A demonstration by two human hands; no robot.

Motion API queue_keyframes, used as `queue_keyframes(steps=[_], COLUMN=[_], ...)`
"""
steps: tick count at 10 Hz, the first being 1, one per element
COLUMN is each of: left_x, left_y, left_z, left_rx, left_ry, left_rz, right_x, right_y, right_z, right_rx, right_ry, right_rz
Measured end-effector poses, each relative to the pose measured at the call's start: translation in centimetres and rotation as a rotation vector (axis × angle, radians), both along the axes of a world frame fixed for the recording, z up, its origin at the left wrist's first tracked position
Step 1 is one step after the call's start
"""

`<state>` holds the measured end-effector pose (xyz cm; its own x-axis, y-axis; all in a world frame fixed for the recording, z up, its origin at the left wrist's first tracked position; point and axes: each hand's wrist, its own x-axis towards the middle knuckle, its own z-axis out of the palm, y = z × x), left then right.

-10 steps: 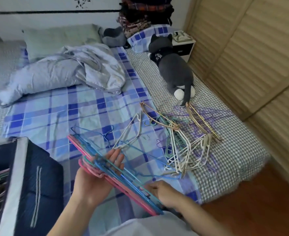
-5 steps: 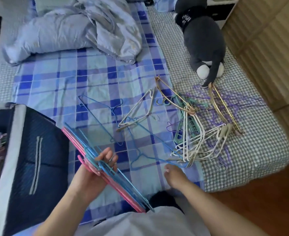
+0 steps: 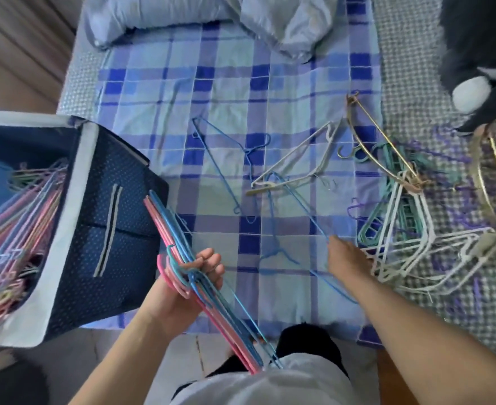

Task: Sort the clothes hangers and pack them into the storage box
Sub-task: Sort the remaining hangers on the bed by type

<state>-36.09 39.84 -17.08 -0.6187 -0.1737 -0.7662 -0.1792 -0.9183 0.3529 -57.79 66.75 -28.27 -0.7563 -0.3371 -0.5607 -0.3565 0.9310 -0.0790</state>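
Left hand [image 3: 195,280] around pink-and-blue hanger bundle [image 3: 182,258]

Left hand [image 3: 194,280] clenched, right hand [image 3: 344,258] outstretched

Soft, even daylight fills the scene, moderately bright and cool in tone, with no hard-edged shadows; its source lies outside the picture. The plaid sheet [image 3: 284,118] is the brightest area, slightly washed out. The dark box [image 3: 106,229] and the black plush toy [image 3: 480,48] swallow detail, and the lower left corner falls into deep shade. The whole picture is soft, with smeared, blocky texture. Thin hangers [image 3: 398,229] on the right blur into each other, and the checked cloth [image 3: 474,302] shimmers in a mottled pattern. The wide lens bends the bed's edges and stretches both forearms toward the bottom corners. The left hand [image 3: 194,279] is fairly sharp; the right hand [image 3: 346,258] is slightly blurred.
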Motion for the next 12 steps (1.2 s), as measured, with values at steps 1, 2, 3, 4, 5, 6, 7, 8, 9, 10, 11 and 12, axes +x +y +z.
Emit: queue_keyframes(steps=[1, 2, 3, 4, 5, 6, 7, 8, 9, 10, 11, 12], left_x=[-1.7, -2.8, -3.0, -4.0, -4.8, -5.3, -5.2, -5.0, -5.0, -4.6, -3.6, -2.8], left_y=[1.4, 1.0, 0.3, 0.0, 0.0, -0.3, -0.8, -1.4, -1.9, -2.1, -2.6, -2.6], left_z=[4.8, 7.0, 7.5, 8.1, 8.7, 9.1, 10.5, 11.3, 12.6, 13.3, 13.5, 13.7], left_rx=[0.004, -0.027, 0.03, 0.058, 0.099, 0.134, 0.095, 0.086, 0.135, 0.152, 0.166, 0.168], left_ry=[0.098, 0.096, 0.117, 0.14, 0.11, 0.077, 0.089, 0.101, 0.189, 0.269, 0.342, 0.436], left_rz=[-0.047, -0.047, -0.068, -0.104, -0.146, -0.155, -0.167, -0.156, -0.131, -0.135, -0.177, -0.199], right_x=[2.2, 5.0, 7.0, 9.8, 11.6, 12.2, 9.8, 7.7, 7.8, 8.3, 9.4, 9.6], right_y=[0.3, 1.6, 3.2, 5.3, 6.0, 5.6, 3.3, 0.5, -3.1, -5.4, -8.0, -9.8], right_z=[3.6, 6.8, 8.7, 11.2, 12.7, 14.7, 16.4, 16.7, 16.8, 17.5, 17.4, 17.0], right_rx=[0.043, 0.127, 0.172, 0.213, 0.233, 0.017, -0.475, -0.874, -0.943, -0.825, -0.723, -0.706], right_ry=[0.068, 0.12, 0.152, 0.202, 0.291, 0.388, 0.282, -0.023, -0.185, -0.174, -0.216, -0.295], right_rz=[0.126, 0.088, 0.037, -0.011, -0.07, -0.282, -0.73, -1.013, -0.809, -0.411, -0.08, -0.18])
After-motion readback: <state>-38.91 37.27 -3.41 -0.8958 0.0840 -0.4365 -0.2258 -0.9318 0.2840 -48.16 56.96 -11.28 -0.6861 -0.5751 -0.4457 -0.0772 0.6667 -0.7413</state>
